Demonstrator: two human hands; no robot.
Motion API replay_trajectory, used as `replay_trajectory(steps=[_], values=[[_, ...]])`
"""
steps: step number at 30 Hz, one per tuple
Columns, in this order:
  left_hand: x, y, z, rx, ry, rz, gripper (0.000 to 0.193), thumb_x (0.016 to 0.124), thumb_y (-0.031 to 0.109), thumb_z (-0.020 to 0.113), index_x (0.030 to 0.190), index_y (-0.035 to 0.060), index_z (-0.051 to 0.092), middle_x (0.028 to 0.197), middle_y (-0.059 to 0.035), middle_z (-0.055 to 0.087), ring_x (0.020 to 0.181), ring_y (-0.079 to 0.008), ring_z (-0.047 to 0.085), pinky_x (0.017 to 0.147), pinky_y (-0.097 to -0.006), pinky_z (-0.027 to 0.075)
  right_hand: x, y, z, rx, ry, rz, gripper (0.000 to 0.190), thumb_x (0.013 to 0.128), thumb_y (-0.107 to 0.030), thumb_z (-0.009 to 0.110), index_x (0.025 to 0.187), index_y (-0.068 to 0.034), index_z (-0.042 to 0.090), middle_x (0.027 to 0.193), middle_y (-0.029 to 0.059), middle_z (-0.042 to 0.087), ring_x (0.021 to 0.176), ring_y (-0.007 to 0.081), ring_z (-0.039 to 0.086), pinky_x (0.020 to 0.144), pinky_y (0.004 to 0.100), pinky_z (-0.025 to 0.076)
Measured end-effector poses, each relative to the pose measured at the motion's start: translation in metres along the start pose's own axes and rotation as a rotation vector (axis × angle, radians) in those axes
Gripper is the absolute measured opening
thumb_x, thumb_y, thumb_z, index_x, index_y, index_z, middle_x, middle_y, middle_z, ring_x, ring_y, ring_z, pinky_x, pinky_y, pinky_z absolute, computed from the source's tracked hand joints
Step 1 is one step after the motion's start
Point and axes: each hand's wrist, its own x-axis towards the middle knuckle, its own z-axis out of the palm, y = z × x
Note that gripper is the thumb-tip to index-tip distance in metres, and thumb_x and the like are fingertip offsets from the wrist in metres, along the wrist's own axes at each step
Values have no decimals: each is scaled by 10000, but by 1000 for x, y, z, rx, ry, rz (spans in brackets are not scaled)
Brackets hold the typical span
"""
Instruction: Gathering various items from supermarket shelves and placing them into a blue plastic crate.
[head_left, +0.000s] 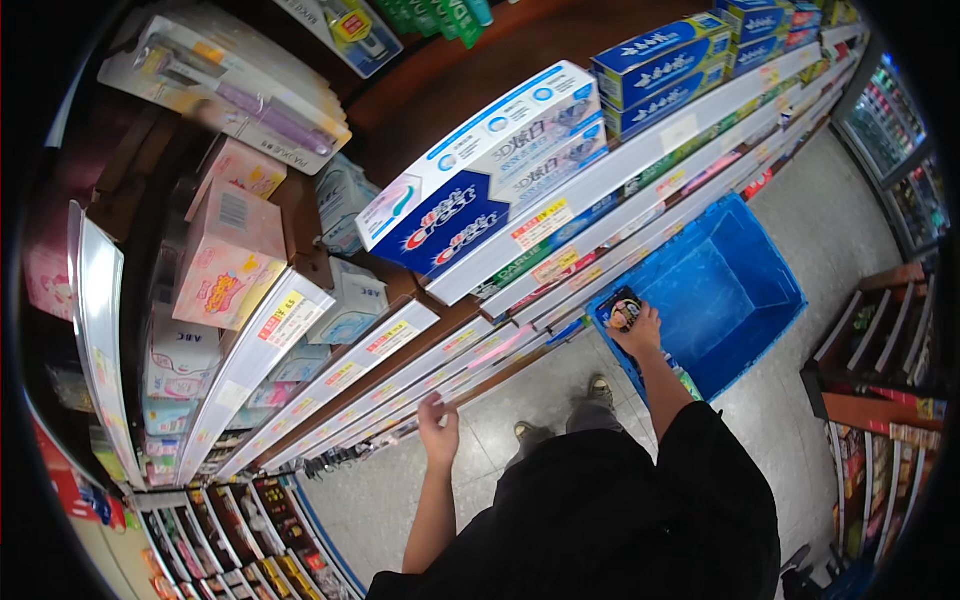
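Note:
My right hand (639, 334) grips a small dark package (624, 309) with a printed front, over the near left corner of a blue plastic crate (739, 296). Under my right forearm, a partly hidden green-and-white item (684, 382) shows at the crate's near side. My left hand (438, 429) hangs in the air beside the lower shelf edges, its fingers loosely bent and apart, with nothing in it. Crest toothpaste boxes (487, 187) are stacked on the shelf ahead of me.
Blue toothpaste boxes (660, 67) stand farther along the shelf. To the left are pink cartons (232, 255), ABC packs (349, 300) and packaged toothbrushes (240, 97). Price-tagged shelf edges (555, 217) jut toward me. Another shelf rack (870, 390) and a glass-door cooler (885, 120) stand at right.

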Motion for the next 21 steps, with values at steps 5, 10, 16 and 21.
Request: replay_trajectory(steps=[5, 10, 16, 21], values=[[40, 8, -2, -91, 101, 63, 731, 775, 81, 804, 1368, -29, 392, 1323, -184, 522, 1258, -296, 496, 1027, -437, 440, -16, 10, -18, -82, 260, -119, 1025, 722, -529, 761, 1483, -18, 303, 1412, 228, 428, 1301, 403, 435, 1064, 493, 393], [97, -1, -2, 2, -183, 17, 701, 749, 235, 871, 1307, -34, 542, 1340, -188, 576, 1206, -278, 557, 1055, -355, 411, -76, -8, -48, 196, 243, -403, 725, 744, -119, 731, 1379, 1, 403, 1358, 265, 472, 1266, 449, 453, 1053, 481, 402], [143, -10, 7, 29, -375, 135, 582, 847, 276, 787, 1316, 8, 570, 1305, -142, 606, 1200, -275, 548, 1049, -352, 425, -157, -16, -41, 211, 290, -527, 656, 743, -106, 709, 1338, -14, 448, 1334, 225, 505, 1248, 415, 488, 1043, 453, 424], [120, -2, 8, 367, -521, 321, 630, 819, 301, 782, 1355, 71, 545, 1387, -195, 545, 1259, -378, 511, 1065, -429, 411, -206, -19, -28, 245, 234, -497, 554, 753, -89, 681, 1275, -11, 514, 1289, 210, 541, 1202, 403, 529, 1010, 446, 451]])
